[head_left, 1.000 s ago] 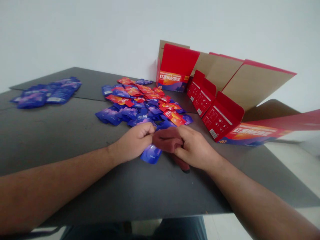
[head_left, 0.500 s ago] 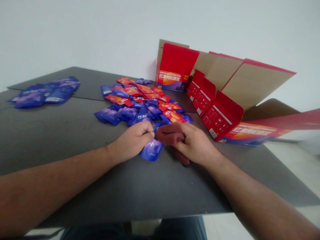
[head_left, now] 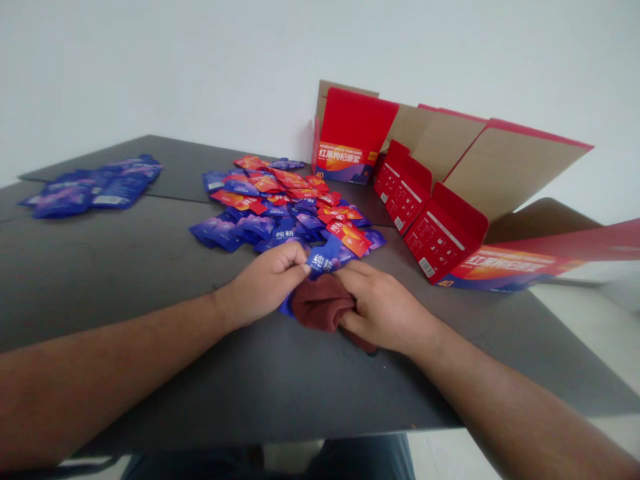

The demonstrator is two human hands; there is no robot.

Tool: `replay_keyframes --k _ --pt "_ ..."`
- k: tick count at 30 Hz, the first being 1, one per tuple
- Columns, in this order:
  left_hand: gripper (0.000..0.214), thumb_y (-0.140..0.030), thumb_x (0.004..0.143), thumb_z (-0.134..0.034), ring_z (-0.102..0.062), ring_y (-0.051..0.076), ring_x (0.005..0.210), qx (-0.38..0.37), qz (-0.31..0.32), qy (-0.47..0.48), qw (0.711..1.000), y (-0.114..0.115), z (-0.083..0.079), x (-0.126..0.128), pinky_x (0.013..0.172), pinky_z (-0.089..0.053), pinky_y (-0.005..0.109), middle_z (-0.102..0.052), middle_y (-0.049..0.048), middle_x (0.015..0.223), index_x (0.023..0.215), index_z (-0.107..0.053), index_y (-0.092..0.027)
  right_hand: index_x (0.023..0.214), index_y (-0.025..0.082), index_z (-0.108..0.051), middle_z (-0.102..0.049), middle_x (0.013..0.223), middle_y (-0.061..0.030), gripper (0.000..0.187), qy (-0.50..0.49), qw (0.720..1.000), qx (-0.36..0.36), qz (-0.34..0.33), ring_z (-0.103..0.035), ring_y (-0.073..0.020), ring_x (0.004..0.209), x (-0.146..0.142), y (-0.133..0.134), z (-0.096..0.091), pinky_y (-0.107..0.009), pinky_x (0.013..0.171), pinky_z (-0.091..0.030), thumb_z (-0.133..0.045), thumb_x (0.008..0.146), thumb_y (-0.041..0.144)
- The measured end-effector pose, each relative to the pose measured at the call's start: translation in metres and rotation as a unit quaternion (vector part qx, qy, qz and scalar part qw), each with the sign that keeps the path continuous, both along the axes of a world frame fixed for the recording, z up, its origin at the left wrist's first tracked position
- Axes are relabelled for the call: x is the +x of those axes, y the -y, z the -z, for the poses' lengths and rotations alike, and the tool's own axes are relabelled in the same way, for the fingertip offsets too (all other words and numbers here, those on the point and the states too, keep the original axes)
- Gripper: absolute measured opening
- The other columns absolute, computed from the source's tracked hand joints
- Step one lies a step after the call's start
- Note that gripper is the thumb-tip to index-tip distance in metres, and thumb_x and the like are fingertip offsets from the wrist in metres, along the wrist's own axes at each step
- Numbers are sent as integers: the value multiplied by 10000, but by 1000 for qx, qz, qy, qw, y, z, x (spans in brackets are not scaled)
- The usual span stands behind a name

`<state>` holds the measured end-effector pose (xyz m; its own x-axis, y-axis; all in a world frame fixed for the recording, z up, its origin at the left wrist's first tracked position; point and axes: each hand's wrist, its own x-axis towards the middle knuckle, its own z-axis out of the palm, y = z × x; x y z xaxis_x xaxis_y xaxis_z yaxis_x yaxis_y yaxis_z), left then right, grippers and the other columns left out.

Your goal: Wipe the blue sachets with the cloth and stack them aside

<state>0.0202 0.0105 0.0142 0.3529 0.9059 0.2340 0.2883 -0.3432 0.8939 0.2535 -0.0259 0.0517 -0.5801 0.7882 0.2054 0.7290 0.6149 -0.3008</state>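
One pale wall (head_left: 150,80) across the back. Below, one dark gray table (head_left: 225,387). Along the right side, at least three red cardboard boxes (head_left: 445,230), lids raised, brown inside; overlapped, so exact number not to be told. At the middle, one mixed pile (head_left: 280,200) of blue and red-orange pouches, too heaped to count. Farther left, well apart, one smaller blue pile (head_left: 117,190), likewise uncountable.

Two bare hands, close together just in front of the mixed pile. Right hand (head_left: 387,303): fingers curled tight into one brown cloth (head_left: 323,303), bunched and folded, one end trailing under the palm. Left hand (head_left: 267,280): fingers curled in, thumb and forefinger pinching the left edge of one blue pouch (head_left: 320,260). Pouch between both hands, partly covered by the cloth, white lettering exposed above, one blue corner below. Cannot tell whether resting on the table.
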Motion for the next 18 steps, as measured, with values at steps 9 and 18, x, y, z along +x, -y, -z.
replay_keyframes --k 9,18 --pt "197 -300 941 -570 -474 143 688 -3 -6 -7 1000 1 -2 0 610 -374 270 -531 -16 714 775 -536 -201 954 219 -606 -671 1037 -65 152 -3 1000 -8 -16 -640 -224 968 -1 3 -1 -342 843 -514 -636 813 168" --pt "204 -301 941 -553 -468 142 685 3 -7 -14 1000 1 -3 0 630 -372 276 -518 -25 715 765 -521 -203 973 212 -610 -659 1018 -57 165 0 1000 7 -11 -623 -218 940 -1 4 2 -328 814 -494 -646 817 173"
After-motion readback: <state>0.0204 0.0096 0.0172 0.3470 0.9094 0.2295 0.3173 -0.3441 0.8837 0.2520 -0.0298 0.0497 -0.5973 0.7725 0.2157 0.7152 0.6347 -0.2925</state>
